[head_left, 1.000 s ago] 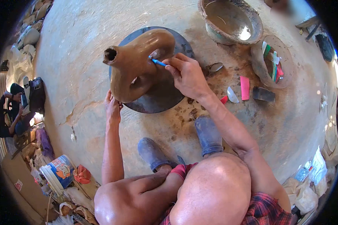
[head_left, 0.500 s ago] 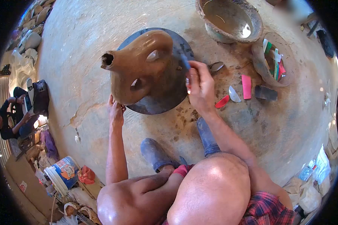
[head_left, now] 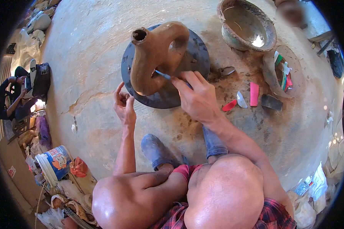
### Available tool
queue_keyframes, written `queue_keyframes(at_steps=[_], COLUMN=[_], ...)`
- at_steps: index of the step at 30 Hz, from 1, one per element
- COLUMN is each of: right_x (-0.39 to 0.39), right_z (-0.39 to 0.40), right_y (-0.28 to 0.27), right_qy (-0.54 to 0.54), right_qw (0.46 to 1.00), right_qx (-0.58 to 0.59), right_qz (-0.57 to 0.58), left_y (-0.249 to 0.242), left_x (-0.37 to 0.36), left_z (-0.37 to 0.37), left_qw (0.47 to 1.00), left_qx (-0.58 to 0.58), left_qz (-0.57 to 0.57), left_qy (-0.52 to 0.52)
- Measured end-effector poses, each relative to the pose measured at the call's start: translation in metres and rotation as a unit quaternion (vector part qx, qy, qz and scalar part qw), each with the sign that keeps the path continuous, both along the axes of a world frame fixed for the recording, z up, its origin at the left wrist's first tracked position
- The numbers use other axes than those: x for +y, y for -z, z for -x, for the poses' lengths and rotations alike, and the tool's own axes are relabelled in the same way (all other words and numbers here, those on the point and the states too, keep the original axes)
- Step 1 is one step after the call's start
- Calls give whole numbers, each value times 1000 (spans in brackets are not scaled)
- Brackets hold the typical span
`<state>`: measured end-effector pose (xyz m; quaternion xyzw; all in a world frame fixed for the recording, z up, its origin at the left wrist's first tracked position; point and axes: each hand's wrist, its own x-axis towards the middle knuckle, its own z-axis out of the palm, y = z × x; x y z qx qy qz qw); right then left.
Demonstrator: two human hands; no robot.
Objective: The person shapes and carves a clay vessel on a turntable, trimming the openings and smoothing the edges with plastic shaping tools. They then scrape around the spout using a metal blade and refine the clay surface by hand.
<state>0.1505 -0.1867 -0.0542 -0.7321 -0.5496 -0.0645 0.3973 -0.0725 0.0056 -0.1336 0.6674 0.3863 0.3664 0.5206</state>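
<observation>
A brown clay vessel (head_left: pixel 147 63) with an open neck and two holes stands on a round dark board (head_left: pixel 197 57). My right hand (head_left: pixel 197 95) grips a thin blue tool (head_left: pixel 163 74), its tip at the lower hole of the vessel. Just off the board's lower left edge is my left hand (head_left: pixel 124 105), fingers curled and apart, holding nothing. Right of the board lie a red piece (head_left: pixel 229 105), a white piece (head_left: pixel 241 100), a pink strip (head_left: pixel 254 94) and a dark block (head_left: pixel 271 102).
A basin of water (head_left: pixel 271 30) is at the upper right, beside a shallow bowl (head_left: pixel 269 70) of coloured scraps. Another person (head_left: pixel 11 95) sits at the far left. A white and blue bucket (head_left: pixel 54 162) is at the lower left. My feet are below the board.
My right hand has moved left, bringing the tool to the vessel's lower hole. The vessel has turned, its neck now pointing more upward. My left hand has come away from the vessel's lower side.
</observation>
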Motion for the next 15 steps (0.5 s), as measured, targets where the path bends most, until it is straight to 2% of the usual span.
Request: queue_keyframes(at_steps=[2,4,8,15], right_x=[8,14,18,19], right_z=[-5,-7,-5,2], right_y=[-1,0,5,12], right_qy=[2,2,7,4], right_qw=[1000,998,997,998], right_qx=[-29,-56,-79,-35], right_qz=[-1,-3,4,50], left_y=[-15,-19,-3,2], left_x=[-25,-44,-56,-61], left_z=[-12,-18,-30,-39], left_qw=[999,997,996,998], left_qx=[-27,14,63,33], left_qz=[24,-12,-27,33], left_qy=[25,77,51,31])
